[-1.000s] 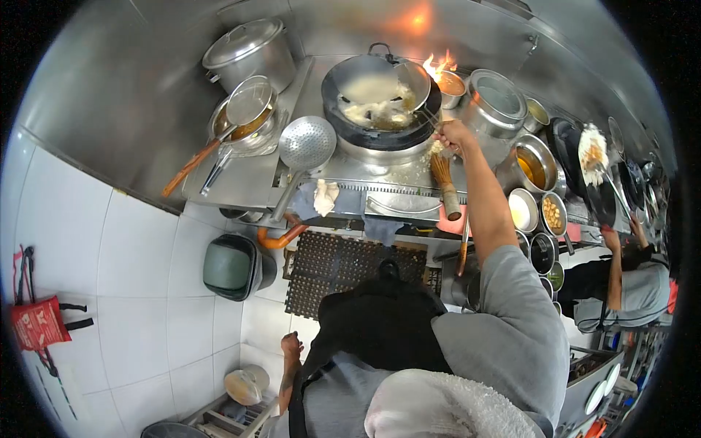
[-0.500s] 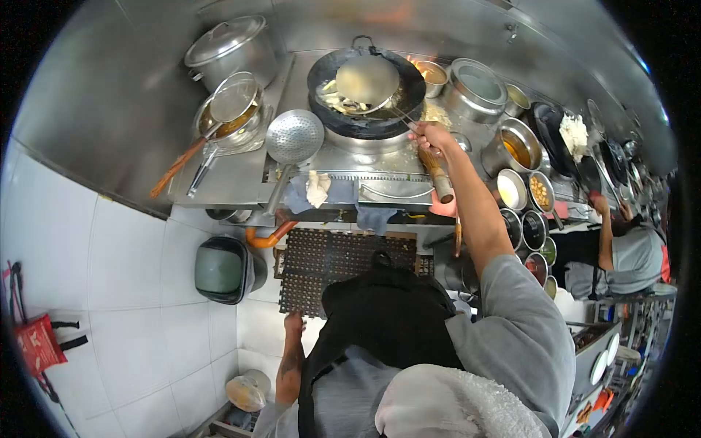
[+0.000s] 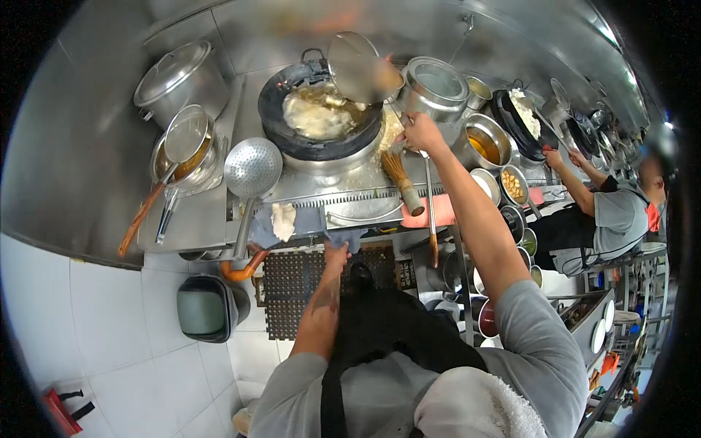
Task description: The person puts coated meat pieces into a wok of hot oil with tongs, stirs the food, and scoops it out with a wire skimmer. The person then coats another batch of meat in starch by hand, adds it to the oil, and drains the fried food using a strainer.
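Note:
My right hand [image 3: 421,133] is closed around the handle of a wire strainer [image 3: 360,66], which is tilted above the right rim of a black wok [image 3: 272,109]. Pale food [image 3: 314,115] bubbles in oil inside the wok. My left hand [image 3: 336,255] is at the counter's front edge, its fingers closed on a blue-grey cloth [image 3: 347,236] hanging there. Just below my right hand lies a bamboo brush [image 3: 400,179]. A perforated ladle [image 3: 253,166] rests left of the wok, near a crumpled pale cloth [image 3: 283,221].
A lidded pot [image 3: 179,79] and a bowl of oil with a strainer [image 3: 188,135] stand at the left. Right of the wok are a covered pot [image 3: 437,86], a pot of orange liquid [image 3: 485,146] and several small containers. A co-worker [image 3: 621,212] works at another wok [image 3: 504,117] farther right.
The strainer has moved from over the wok's middle to its right side and tilted up. My left hand has come up from beside my body to the cloth. The camera view has shifted.

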`<control>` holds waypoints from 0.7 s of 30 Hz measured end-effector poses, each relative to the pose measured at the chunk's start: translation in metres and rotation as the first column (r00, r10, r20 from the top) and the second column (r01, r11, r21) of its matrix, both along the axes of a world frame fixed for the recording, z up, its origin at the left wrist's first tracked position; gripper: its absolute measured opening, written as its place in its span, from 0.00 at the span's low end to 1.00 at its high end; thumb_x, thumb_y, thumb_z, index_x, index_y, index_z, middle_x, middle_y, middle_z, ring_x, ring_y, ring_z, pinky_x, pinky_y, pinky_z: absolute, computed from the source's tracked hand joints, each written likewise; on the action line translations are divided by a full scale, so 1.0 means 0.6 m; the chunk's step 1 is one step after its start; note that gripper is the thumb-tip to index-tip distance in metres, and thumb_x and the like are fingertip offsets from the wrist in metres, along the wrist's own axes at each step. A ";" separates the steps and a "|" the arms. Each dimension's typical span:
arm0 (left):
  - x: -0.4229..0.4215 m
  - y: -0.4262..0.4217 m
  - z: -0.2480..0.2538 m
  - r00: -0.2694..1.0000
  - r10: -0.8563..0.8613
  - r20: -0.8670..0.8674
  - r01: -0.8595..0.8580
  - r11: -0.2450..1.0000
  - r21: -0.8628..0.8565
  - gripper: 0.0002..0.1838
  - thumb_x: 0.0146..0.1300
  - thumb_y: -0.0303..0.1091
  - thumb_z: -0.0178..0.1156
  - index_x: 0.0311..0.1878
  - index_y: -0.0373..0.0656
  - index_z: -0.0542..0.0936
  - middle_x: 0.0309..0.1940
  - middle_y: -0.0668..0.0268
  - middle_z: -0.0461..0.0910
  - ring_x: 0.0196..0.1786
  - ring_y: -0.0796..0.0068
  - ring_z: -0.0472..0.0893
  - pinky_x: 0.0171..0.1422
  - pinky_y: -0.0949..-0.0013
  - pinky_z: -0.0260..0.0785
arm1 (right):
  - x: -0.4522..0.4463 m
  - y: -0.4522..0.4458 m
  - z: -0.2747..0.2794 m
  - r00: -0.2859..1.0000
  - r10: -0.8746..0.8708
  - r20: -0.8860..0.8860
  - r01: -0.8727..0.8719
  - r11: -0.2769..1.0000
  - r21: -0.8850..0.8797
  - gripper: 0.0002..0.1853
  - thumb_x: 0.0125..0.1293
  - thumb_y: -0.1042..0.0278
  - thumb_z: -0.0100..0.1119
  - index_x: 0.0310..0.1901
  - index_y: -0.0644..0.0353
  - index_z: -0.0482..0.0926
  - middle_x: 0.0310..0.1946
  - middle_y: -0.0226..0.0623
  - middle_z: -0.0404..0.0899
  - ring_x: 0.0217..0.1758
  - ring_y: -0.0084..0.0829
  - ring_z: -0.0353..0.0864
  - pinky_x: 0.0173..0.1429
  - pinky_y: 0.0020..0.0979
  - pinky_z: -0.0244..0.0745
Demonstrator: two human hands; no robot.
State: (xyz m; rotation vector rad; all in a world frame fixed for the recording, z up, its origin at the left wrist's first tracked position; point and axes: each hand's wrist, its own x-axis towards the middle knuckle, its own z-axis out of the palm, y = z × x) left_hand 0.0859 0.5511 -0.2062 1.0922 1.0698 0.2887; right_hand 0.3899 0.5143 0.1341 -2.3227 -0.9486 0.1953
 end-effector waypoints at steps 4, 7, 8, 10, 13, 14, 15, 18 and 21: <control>0.025 0.044 -0.070 0.996 -0.061 -0.064 0.063 0.998 0.024 0.25 0.56 0.30 0.59 0.56 0.32 0.65 0.23 0.59 0.77 0.18 0.71 0.78 0.17 0.69 0.67 | 0.041 -0.047 0.027 0.702 0.002 -0.712 0.214 0.953 0.213 0.29 0.64 0.73 0.45 0.66 0.67 0.53 0.29 0.43 0.81 0.13 0.21 0.66 0.16 0.25 0.61; -0.058 0.037 -0.088 0.954 -0.235 -0.185 0.272 0.940 0.207 0.16 0.56 0.34 0.59 0.40 0.28 0.73 0.20 0.60 0.77 0.18 0.67 0.79 0.17 0.67 0.68 | 0.062 -0.097 0.050 0.720 -0.023 -0.693 0.277 0.926 0.257 0.22 0.63 0.74 0.44 0.60 0.70 0.63 0.29 0.43 0.81 0.14 0.20 0.67 0.16 0.24 0.62; -0.119 0.044 -0.112 0.830 -0.410 -0.378 0.545 0.454 0.704 0.15 0.57 0.35 0.58 0.38 0.30 0.74 0.19 0.59 0.76 0.19 0.66 0.79 0.19 0.65 0.68 | 0.076 -0.111 0.051 0.820 -0.123 -0.559 0.243 0.959 0.146 0.23 0.61 0.73 0.48 0.59 0.71 0.65 0.31 0.47 0.81 0.17 0.25 0.72 0.19 0.27 0.66; -0.247 0.021 -0.171 0.605 -0.381 -0.699 0.761 0.018 0.649 0.13 0.56 0.38 0.57 0.32 0.34 0.76 0.20 0.57 0.78 0.25 0.60 0.80 0.28 0.59 0.70 | 0.081 -0.115 0.038 0.894 -0.192 -0.404 0.225 0.974 0.035 0.24 0.59 0.72 0.52 0.58 0.72 0.66 0.33 0.50 0.81 0.20 0.30 0.77 0.22 0.30 0.71; -0.419 -0.033 -0.163 0.605 -0.352 -0.714 0.703 0.658 0.272 0.12 0.56 0.39 0.57 0.31 0.37 0.77 0.21 0.58 0.77 0.27 0.60 0.79 0.31 0.59 0.70 | 0.054 -0.097 0.014 0.970 -0.164 0.181 0.213 0.931 -0.297 0.11 0.52 0.72 0.54 0.35 0.71 0.77 0.39 0.63 0.77 0.48 0.57 0.76 0.53 0.46 0.72; -0.472 -0.049 -0.145 0.671 -0.322 -0.668 0.587 0.782 0.212 0.12 0.57 0.39 0.57 0.33 0.38 0.76 0.21 0.59 0.77 0.26 0.62 0.78 0.30 0.61 0.70 | 0.056 -0.101 0.011 0.970 -0.164 0.182 0.212 0.933 -0.290 0.11 0.52 0.72 0.54 0.35 0.71 0.77 0.39 0.63 0.77 0.48 0.57 0.76 0.53 0.46 0.72; -0.522 -0.064 -0.127 0.746 -0.268 -0.609 0.454 0.875 0.171 0.12 0.57 0.38 0.57 0.35 0.38 0.76 0.21 0.60 0.76 0.25 0.64 0.78 0.28 0.63 0.69 | 0.064 -0.106 -0.002 0.973 -0.146 0.177 0.194 0.934 -0.298 0.12 0.52 0.72 0.54 0.37 0.70 0.77 0.38 0.62 0.77 0.46 0.57 0.77 0.52 0.46 0.72; -0.602 -0.092 -0.079 0.956 -0.009 -0.294 0.028 0.998 0.061 0.12 0.58 0.37 0.57 0.41 0.40 0.74 0.21 0.63 0.74 0.22 0.69 0.75 0.22 0.68 0.67 | 0.069 -0.110 -0.036 0.953 -0.191 0.237 0.236 0.955 -0.178 0.14 0.55 0.72 0.53 0.42 0.69 0.75 0.36 0.60 0.79 0.41 0.54 0.79 0.45 0.45 0.75; -0.546 -0.064 -0.048 0.997 -0.077 -0.006 0.076 0.975 0.208 0.23 0.60 0.41 0.60 0.53 0.36 0.70 0.29 0.66 0.75 0.28 0.75 0.75 0.28 0.72 0.68 | 0.033 -0.089 -0.027 0.959 -0.283 -0.034 0.285 0.955 0.079 0.16 0.60 0.73 0.49 0.49 0.68 0.69 0.35 0.53 0.80 0.37 0.44 0.82 0.37 0.39 0.76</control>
